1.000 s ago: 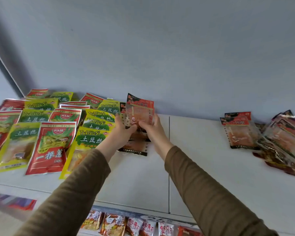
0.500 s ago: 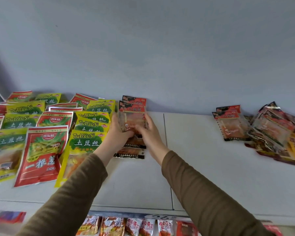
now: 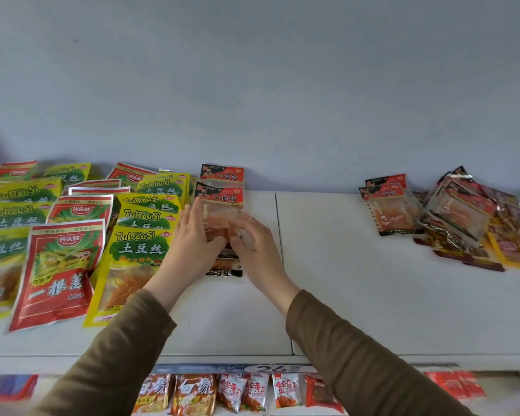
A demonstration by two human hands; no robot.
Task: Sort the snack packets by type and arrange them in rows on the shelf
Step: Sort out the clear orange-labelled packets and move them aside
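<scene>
The clear-fronted packet with the red-and-black header [image 3: 221, 210] lies flat on the white shelf [image 3: 373, 295], at the top of a short overlapping column of the same kind, with another such header [image 3: 222, 173] peeking out behind it against the grey wall [image 3: 252, 70] and a black bottom edge [image 3: 224, 271] showing nearer the person. Both hands are on it: the left hand [image 3: 189, 247] reaches in from the lower left, fingers stretched forward along the packet's left edge, thumb tucked toward the middle; the right hand [image 3: 254, 247] comes in from the lower right, fingers spread and slightly blurred over the packet's right half. The packet sits under and between the fingertips rather than lifted, so each grip looks released and flat, pressing rather than clenched. Both forearms wear olive-brown sleeves [image 3: 357, 355]. Just left of the left hand, yellow-and-green packets [image 3: 138, 253] lie in overlapping rows, touching the column's side, with red packets [image 3: 57, 274] mixed in beside them further left. Well apart on the right, a loose heap of mixed packets [image 3: 463, 220] rests near the wall, two more red-and-black-headed ones [image 3: 391, 211] at its left edge. Below the shelf's front lip, a price strip [image 3: 270, 368] runs above a row of small snack bags [image 3: 243, 391].
</scene>
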